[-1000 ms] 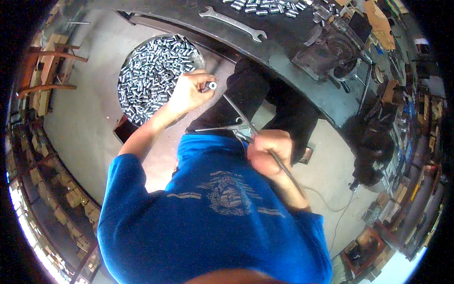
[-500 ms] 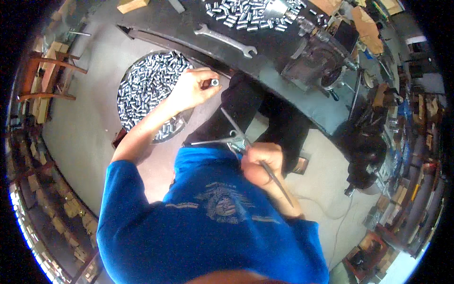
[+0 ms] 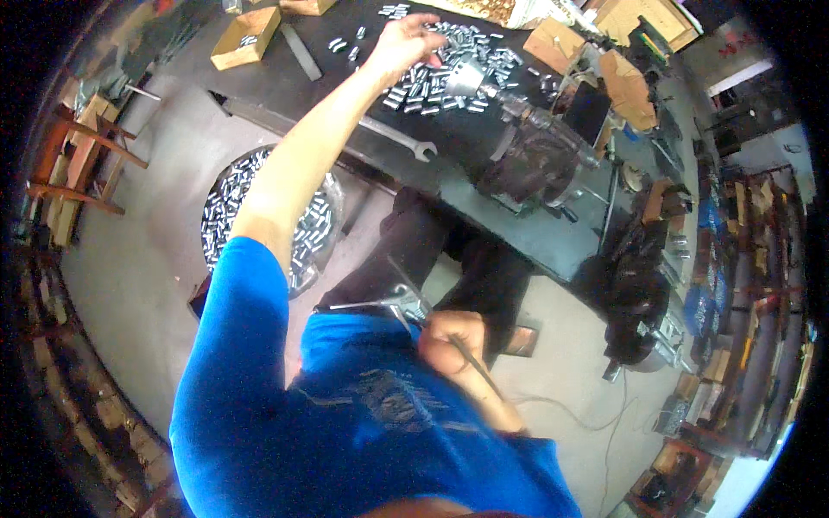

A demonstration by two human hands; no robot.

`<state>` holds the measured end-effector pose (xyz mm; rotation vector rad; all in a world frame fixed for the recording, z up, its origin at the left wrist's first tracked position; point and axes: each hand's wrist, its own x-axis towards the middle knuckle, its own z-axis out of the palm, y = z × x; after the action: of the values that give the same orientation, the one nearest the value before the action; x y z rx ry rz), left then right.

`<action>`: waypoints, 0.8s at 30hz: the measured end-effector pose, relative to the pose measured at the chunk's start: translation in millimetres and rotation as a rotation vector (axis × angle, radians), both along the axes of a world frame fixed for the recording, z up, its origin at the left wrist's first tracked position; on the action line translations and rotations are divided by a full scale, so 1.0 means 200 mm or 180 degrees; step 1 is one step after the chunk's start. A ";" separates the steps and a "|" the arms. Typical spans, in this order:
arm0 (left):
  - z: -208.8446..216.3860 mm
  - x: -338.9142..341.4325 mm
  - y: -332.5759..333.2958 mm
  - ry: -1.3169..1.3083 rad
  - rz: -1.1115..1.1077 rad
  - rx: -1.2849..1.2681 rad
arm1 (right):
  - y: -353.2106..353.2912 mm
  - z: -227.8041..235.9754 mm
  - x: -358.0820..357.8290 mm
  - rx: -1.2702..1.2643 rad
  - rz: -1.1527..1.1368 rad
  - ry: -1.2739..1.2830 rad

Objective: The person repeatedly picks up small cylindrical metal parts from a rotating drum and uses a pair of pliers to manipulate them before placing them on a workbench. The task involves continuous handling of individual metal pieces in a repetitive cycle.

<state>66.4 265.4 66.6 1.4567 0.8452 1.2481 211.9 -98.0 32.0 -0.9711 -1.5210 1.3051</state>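
My left hand (image 3: 404, 47), its fingers spread apart, reaches over a heap of short shiny metal sleeves (image 3: 420, 93) on the dark workbench (image 3: 345, 22). No sleeve shows between its fingers. Close to my waist, my right hand (image 3: 452, 341) is closed around a metal tool with long thin bars (image 3: 403, 281); its exact kind is unclear. Under my left forearm, a round tub (image 3: 332, 252) full of similar sleeves stands beside my legs, partly hidden by the arm. An open-ended wrench (image 3: 399, 136) lies near the bench's front edge, its left end covered by my forearm.
A dark clamping fixture (image 3: 535, 164) with a handle sits on the bench to the right. At the back left are an open yellowish box (image 3: 248, 39) and a flat grey bar (image 3: 300, 53). A wooden stool (image 3: 86, 164) stands left; loaded shelves (image 3: 751, 285) line the right.
My left hand has moved from above the tub, where it held a metal sleeve, forward over the bench heap; the sleeve no longer shows in it. My right hand still grips the thin-barred tool.
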 end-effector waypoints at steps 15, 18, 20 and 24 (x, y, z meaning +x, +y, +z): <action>-1.12 -0.99 -0.99 0.3026 0.0206 -0.0270 | 0.05 -0.04 -0.09 0.0008 0.0225 0.0021; -1.18 -0.90 -0.90 0.3608 0.0534 -0.0484 | 0.07 0.00 -0.08 0.0048 0.0353 -0.0063; -1.11 -0.80 -0.85 0.4427 0.0344 -0.0472 | 0.06 0.00 -0.08 -0.0052 0.0269 -0.0072; -1.20 -0.73 -0.77 0.5158 -0.0216 -0.0327 | 0.02 -0.06 -0.08 -0.0039 0.0041 -0.0078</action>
<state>-79.1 112.3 -172.9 2.2478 1.7604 -0.3256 195.0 -94.5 20.7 -0.9899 -1.5420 1.3171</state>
